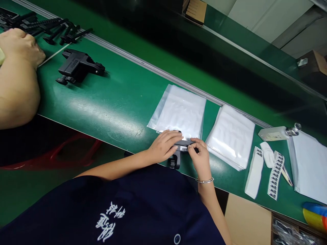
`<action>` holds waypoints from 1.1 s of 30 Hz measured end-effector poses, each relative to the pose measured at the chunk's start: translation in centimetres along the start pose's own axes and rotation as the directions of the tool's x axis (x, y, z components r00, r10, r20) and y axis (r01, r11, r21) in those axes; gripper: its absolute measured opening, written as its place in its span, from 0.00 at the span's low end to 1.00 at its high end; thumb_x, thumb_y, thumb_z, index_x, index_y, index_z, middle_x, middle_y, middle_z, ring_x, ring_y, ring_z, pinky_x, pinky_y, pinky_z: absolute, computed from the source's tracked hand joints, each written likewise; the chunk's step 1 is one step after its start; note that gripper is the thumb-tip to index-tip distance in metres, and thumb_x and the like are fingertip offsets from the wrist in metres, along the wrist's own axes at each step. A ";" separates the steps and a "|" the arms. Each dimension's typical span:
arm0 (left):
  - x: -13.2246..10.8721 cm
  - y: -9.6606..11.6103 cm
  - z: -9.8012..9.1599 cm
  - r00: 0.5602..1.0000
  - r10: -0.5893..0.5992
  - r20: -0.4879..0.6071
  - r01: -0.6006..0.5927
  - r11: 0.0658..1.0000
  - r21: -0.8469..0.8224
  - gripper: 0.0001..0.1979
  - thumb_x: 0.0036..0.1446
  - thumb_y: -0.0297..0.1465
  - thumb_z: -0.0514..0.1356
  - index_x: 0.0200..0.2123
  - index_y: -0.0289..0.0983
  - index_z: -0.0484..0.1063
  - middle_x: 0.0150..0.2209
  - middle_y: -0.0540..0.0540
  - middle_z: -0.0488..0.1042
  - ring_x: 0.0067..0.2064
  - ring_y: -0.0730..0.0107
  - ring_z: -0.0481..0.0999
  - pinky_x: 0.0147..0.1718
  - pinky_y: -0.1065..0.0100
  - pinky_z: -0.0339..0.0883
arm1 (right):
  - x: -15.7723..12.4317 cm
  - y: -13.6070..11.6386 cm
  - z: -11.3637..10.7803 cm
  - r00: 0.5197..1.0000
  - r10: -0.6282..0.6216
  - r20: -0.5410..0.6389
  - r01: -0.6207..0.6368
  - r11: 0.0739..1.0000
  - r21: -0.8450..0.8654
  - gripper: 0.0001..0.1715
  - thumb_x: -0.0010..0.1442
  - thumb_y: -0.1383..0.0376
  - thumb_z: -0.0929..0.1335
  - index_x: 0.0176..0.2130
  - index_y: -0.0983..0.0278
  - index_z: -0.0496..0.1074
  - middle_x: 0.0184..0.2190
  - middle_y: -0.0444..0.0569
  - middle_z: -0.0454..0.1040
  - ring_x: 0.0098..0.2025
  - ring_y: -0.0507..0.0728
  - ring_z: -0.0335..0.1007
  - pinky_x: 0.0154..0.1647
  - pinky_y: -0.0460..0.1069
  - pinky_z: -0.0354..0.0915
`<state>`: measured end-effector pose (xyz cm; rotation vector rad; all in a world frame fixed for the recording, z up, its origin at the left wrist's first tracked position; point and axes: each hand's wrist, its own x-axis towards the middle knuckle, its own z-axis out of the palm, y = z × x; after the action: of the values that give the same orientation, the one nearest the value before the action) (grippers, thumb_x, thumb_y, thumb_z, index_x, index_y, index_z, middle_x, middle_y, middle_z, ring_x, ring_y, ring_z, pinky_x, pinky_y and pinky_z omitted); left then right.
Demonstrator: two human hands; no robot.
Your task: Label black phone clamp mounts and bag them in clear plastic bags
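At the table's near edge, a black plastic clamp-like mount is held between my two hands. My left hand lies over its left end, fingers closed along the top. My right hand has thumb and index finger pinched at the right end, beside a small white label on the mount's face. Whether the right fingertips hold the label's edge cannot be made out. Directly behind the mount is a stack of clear plastic bags. Farther left on the green table sits a similar black mount.
A second bag stack lies to the right. Beyond it are a label strip, a white strip, tweezers, a bottle and white sheets. A co-worker's arm rests far left near black rods.
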<state>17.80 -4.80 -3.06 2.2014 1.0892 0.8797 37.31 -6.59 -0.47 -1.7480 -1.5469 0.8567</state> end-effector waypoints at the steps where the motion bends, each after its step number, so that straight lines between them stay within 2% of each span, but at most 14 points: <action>1: -0.1 -0.1 -0.4 0.997 0.071 0.042 -0.072 0.997 0.018 0.18 0.64 0.32 0.50 0.54 0.41 0.69 0.55 0.41 0.72 0.60 0.57 0.67 0.62 0.49 0.57 | 0.0 0.0 0.0 1.000 -0.004 0.000 0.004 1.000 -0.001 0.10 0.55 0.63 0.66 0.23 0.60 0.67 0.44 0.52 0.73 0.52 0.62 0.65 0.57 0.61 0.56; 3: -0.3 -0.5 -1.1 0.976 0.174 0.132 -0.181 0.982 0.048 0.16 0.63 0.31 0.51 0.50 0.42 0.73 0.51 0.44 0.76 0.57 0.58 0.72 0.59 0.51 0.62 | 0.1 0.1 0.0 1.000 -0.011 -0.003 0.011 1.000 -0.002 0.10 0.55 0.62 0.66 0.23 0.60 0.67 0.43 0.52 0.74 0.52 0.62 0.65 0.57 0.61 0.56; 6: -0.1 -1.0 -1.8 0.941 0.243 0.235 -0.269 0.959 0.085 0.15 0.64 0.32 0.52 0.50 0.42 0.74 0.51 0.44 0.77 0.57 0.57 0.72 0.55 0.53 0.65 | 0.1 0.2 0.0 1.000 -0.018 -0.005 0.018 1.000 0.001 0.10 0.55 0.62 0.66 0.23 0.60 0.67 0.43 0.52 0.74 0.51 0.63 0.66 0.57 0.61 0.57; 12: 0.4 -0.9 -2.4 0.896 0.230 0.379 -0.300 0.944 0.138 0.17 0.65 0.35 0.53 0.53 0.43 0.72 0.55 0.44 0.74 0.58 0.57 0.70 0.52 0.58 0.65 | 0.2 0.4 -0.1 0.999 -0.029 0.012 0.029 1.000 0.005 0.11 0.55 0.62 0.66 0.23 0.60 0.67 0.42 0.52 0.74 0.51 0.63 0.67 0.56 0.61 0.57; 15: 0.6 -0.7 -2.5 0.879 0.226 0.420 -0.328 0.926 0.187 0.17 0.66 0.35 0.51 0.55 0.43 0.71 0.56 0.43 0.73 0.59 0.57 0.70 0.49 0.59 0.65 | 0.2 0.4 0.1 0.999 -0.037 0.012 0.037 0.999 0.006 0.11 0.55 0.62 0.66 0.23 0.60 0.67 0.42 0.52 0.75 0.50 0.63 0.67 0.56 0.60 0.57; 19: 0.8 -0.8 -2.6 0.868 0.271 0.416 -0.379 0.903 0.201 0.17 0.66 0.36 0.51 0.55 0.42 0.71 0.56 0.43 0.74 0.58 0.58 0.71 0.46 0.61 0.64 | 0.2 0.5 -0.5 0.999 -0.037 0.038 0.037 0.999 0.005 0.12 0.56 0.62 0.66 0.23 0.61 0.69 0.42 0.53 0.75 0.50 0.63 0.68 0.55 0.61 0.59; 21: 0.8 -0.9 -2.6 0.865 0.280 0.415 -0.391 0.896 0.211 0.17 0.66 0.36 0.52 0.54 0.43 0.71 0.55 0.44 0.74 0.57 0.59 0.71 0.45 0.62 0.62 | 0.2 0.8 -1.7 0.999 -0.012 0.030 0.011 0.999 0.036 0.11 0.58 0.59 0.66 0.28 0.61 0.72 0.45 0.53 0.75 0.51 0.63 0.69 0.55 0.61 0.61; 23: 0.9 -1.1 -2.6 0.861 0.303 0.409 -0.418 0.879 0.228 0.17 0.66 0.36 0.52 0.54 0.42 0.71 0.55 0.45 0.74 0.57 0.60 0.71 0.44 0.63 0.61 | 0.1 1.3 -3.0 1.000 -0.015 0.017 0.015 0.999 0.048 0.13 0.59 0.56 0.67 0.39 0.61 0.75 0.51 0.53 0.73 0.54 0.63 0.68 0.57 0.61 0.61; 26: 1.0 -1.3 -2.7 0.853 0.352 0.386 -0.463 0.853 0.243 0.16 0.66 0.35 0.52 0.53 0.39 0.71 0.55 0.43 0.74 0.56 0.60 0.71 0.43 0.63 0.60 | 0.1 2.6 -4.6 0.983 -0.104 0.153 0.109 0.994 -0.025 0.27 0.58 0.54 0.69 0.56 0.57 0.69 0.60 0.52 0.67 0.62 0.63 0.61 0.63 0.62 0.58; 28: 1.2 -1.3 -2.8 0.854 0.352 0.382 -0.458 0.857 0.234 0.16 0.66 0.35 0.53 0.53 0.39 0.71 0.55 0.43 0.74 0.55 0.61 0.71 0.43 0.63 0.59 | 0.1 3.4 -4.9 0.956 -0.149 0.254 0.172 0.983 -0.071 0.31 0.59 0.53 0.70 0.60 0.56 0.67 0.61 0.51 0.66 0.65 0.63 0.57 0.65 0.63 0.55; 33: 1.8 -0.9 -3.2 0.848 0.313 0.428 -0.431 0.876 0.214 0.16 0.65 0.36 0.54 0.54 0.42 0.71 0.55 0.44 0.74 0.54 0.62 0.71 0.42 0.63 0.56 | 0.2 4.7 -4.2 0.959 -0.161 0.235 0.192 0.974 -0.116 0.30 0.60 0.51 0.69 0.59 0.56 0.68 0.60 0.52 0.69 0.66 0.64 0.56 0.66 0.65 0.54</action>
<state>15.84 -2.26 -1.00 2.7591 0.6400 0.4076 43.46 -7.04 -1.84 -1.6192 -1.9210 0.8995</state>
